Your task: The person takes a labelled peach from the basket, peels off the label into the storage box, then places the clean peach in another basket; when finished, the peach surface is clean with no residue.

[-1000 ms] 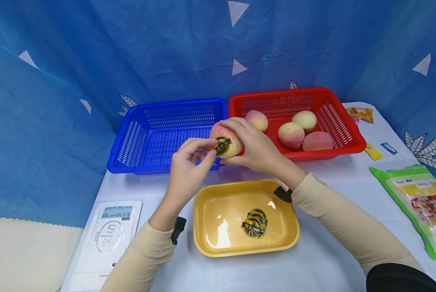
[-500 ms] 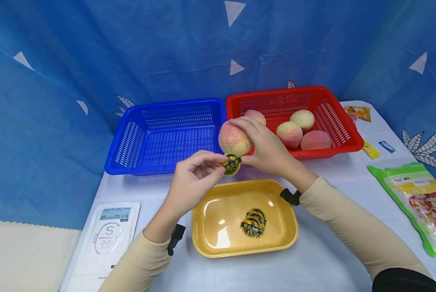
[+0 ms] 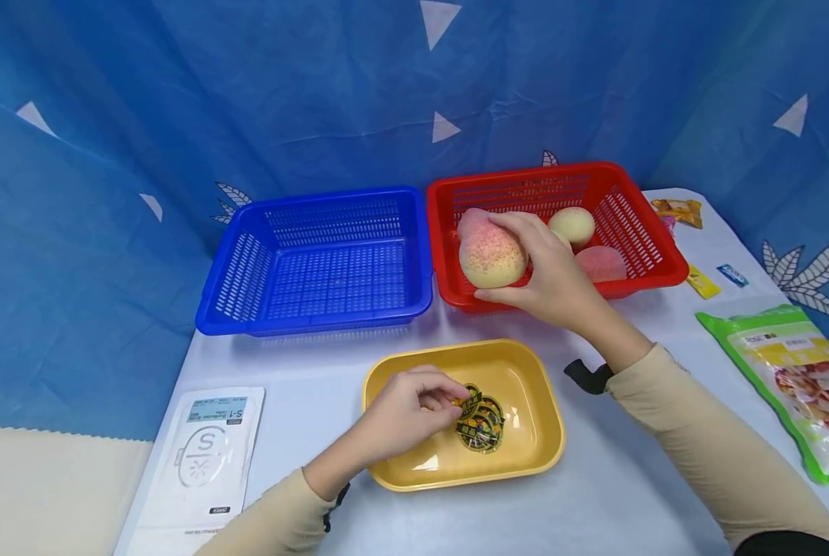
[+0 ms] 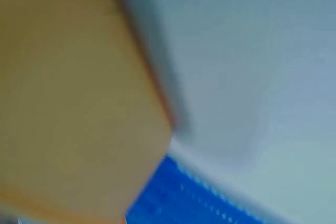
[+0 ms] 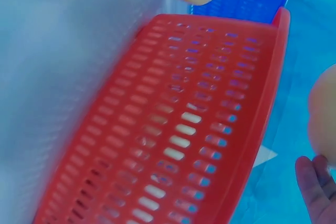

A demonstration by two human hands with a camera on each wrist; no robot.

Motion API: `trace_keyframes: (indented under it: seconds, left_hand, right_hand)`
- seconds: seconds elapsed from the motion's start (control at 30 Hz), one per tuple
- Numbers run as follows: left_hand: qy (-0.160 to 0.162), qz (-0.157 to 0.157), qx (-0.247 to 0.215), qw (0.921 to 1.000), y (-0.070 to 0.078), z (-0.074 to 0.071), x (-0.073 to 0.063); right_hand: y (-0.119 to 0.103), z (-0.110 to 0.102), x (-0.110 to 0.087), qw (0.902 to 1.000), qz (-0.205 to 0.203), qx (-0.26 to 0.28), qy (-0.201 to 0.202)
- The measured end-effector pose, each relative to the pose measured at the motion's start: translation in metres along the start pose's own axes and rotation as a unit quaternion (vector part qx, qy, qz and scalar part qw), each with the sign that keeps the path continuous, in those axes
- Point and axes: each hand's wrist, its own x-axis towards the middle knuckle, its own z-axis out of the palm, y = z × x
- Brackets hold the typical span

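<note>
My left hand [image 3: 409,411] pinches a round black-and-yellow sticker [image 3: 471,399] between thumb and fingertips, over the yellow tray [image 3: 414,477]. Right beneath it, a small pile of similar stickers [image 3: 482,434] lies on the tray's bottom. My right hand [image 3: 560,270] grips a pink and pale yellow peach [image 3: 492,259], which overlaps the front left of the red basket [image 3: 630,282] in the head view. In the right wrist view, some fingers [image 5: 314,184] and part of the peach [image 5: 324,116] show at the right edge. The left wrist view is mostly blurred skin and white cloth.
Several more peaches [image 3: 600,264] sit in the red basket. Beside it stands a blue basket [image 3: 345,278]. A white packet [image 3: 209,455] lies at the left, a green-edged food bag [image 3: 796,371] at the right, with small wrapped snacks [image 3: 678,211] behind it.
My left hand has carried the sticker away from the peach, down to the tray. My right hand has moved right with the peach, to the red basket, and the peach has turned.
</note>
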Motion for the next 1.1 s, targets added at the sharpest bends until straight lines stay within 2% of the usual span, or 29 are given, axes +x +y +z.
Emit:
trace_keyframes:
  seconds: [0.2,0.4,0.57,0.67,0.77,0.9,1.0,1.1]
  left_hand:
    - [-0.047,0.005,0.097,0.9942,-0.013,0.018,0.005]
    - [-0.055,0.02,0.169,0.9839,-0.02,0.022,0.01]
    - [-0.069,0.025,0.243,0.9672,-0.02,0.023,0.013]
    - [-0.068,0.029,0.283,0.9562,-0.015,0.02,0.012]
    - [-0.034,0.038,0.301,0.9522,-0.004,0.013,0.014]
    - [0.063,0.073,0.298,0.9497,0.012,-0.003,0.023]
    - [0.145,0.105,0.296,0.9383,0.018,-0.017,0.036]
    - [0.194,0.097,0.301,0.9288,0.019,-0.03,0.052]
  right_hand:
    - [0.008,-0.004,-0.009,0.9999,0.016,0.004,-0.001]
    - [0.017,-0.007,-0.016,0.9997,0.025,0.008,0.002]
    - [0.026,-0.009,-0.018,0.999,0.043,0.014,0.003]
    - [0.031,-0.009,-0.016,0.9977,0.064,0.022,-0.003]
    - [0.035,-0.009,-0.013,0.995,0.092,0.039,-0.011]
    - [0.039,-0.007,-0.008,0.9907,0.124,0.053,-0.02]
    - [0.042,-0.005,-0.003,0.9877,0.143,0.054,-0.031]
    - [0.047,-0.002,0.002,0.9853,0.153,0.057,-0.048]
